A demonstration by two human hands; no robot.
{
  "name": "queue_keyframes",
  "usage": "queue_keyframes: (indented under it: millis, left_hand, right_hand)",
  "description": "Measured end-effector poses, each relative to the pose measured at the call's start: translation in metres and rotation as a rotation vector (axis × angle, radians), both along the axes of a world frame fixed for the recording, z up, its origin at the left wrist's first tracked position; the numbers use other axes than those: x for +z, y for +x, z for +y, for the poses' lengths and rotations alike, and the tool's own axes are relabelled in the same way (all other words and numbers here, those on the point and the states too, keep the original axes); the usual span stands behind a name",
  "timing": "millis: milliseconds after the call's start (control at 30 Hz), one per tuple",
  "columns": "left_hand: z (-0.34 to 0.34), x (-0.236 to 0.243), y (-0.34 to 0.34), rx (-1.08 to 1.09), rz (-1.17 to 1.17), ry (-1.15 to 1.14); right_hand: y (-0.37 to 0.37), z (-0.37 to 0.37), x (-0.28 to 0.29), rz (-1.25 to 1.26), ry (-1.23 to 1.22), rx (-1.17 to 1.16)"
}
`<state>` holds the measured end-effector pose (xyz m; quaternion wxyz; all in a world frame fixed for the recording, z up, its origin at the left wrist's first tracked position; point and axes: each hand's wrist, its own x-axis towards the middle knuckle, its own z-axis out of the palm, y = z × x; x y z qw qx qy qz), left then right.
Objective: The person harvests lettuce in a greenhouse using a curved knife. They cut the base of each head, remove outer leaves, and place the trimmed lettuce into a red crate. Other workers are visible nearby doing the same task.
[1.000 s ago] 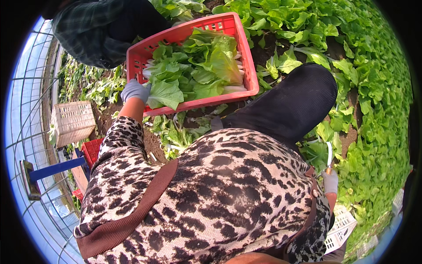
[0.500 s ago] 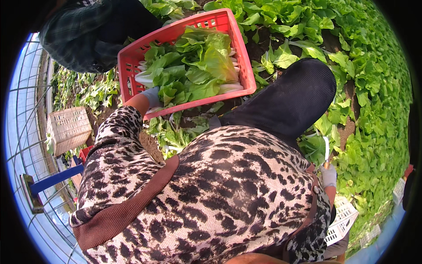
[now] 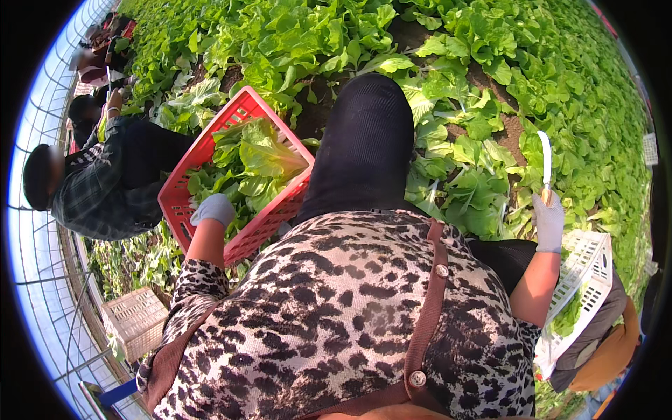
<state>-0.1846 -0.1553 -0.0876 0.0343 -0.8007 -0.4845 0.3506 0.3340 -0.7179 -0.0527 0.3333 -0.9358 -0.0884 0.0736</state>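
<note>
My left hand (image 3: 213,208), in a pale grey glove, reaches over the near left side of a red plastic crate (image 3: 283,203). It lies over or against the green lettuce (image 3: 262,159) inside; its fingers are mostly hidden, so what they hold does not show. The crate leans tilted beside my dark-trousered leg. Out to the right, my right hand (image 3: 547,220), also gloved, is closed around the wooden handle of a knife (image 3: 546,159). The knife's pale, curved blade points up and away, above the leafy plants.
Growing lettuce (image 3: 588,119) covers the ground ahead and right. Close at left, a person (image 3: 105,182) in dark checked clothing bends by the crate. A white crate (image 3: 570,280) with greens stands near my right forearm, a pale crate (image 3: 136,322) at lower left. Others work at far left.
My view has swung left and up. The knife in my right hand has come up and forward from beside my body. My left hand shows higher in the crate, and the crate now looks tilted.
</note>
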Motion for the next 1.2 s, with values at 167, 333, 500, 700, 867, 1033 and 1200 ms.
queue_keyframes:
  millis: [167, 333, 500, 700, 867, 1033, 1200]
  left_hand:
    - [-0.031, 0.008, 0.116, -0.580, -0.475, 0.066]
    - [-0.008, -0.033, 0.152, -0.397, 0.009, 0.016]
    - [0.014, -0.079, 0.127, -0.221, -0.089, -0.211]
    - [-0.002, -0.130, 0.096, -0.020, -0.296, -0.547]
    - [-0.014, -0.132, 0.111, -0.111, -0.194, -0.499]
    - [-0.030, -0.056, 0.108, -0.115, -0.267, -0.464]
    - [-0.026, 0.002, 0.122, -0.318, -0.335, -0.068]
  right_hand:
    - [-0.005, -0.006, -0.025, -0.008, -0.034, 0.101]
    - [-0.025, -0.044, -0.036, -0.150, -0.269, 0.223]
    - [-0.039, -0.073, -0.050, 0.061, -0.207, 0.032]
    - [-0.038, -0.079, -0.070, -0.196, -0.373, 0.192]
    - [-0.022, -0.053, -0.061, 0.032, -0.325, 0.078]
    - [-0.019, -0.019, -0.054, -0.047, -0.128, 0.124]
    - [-0.018, -0.001, -0.056, -0.013, -0.262, 0.225]
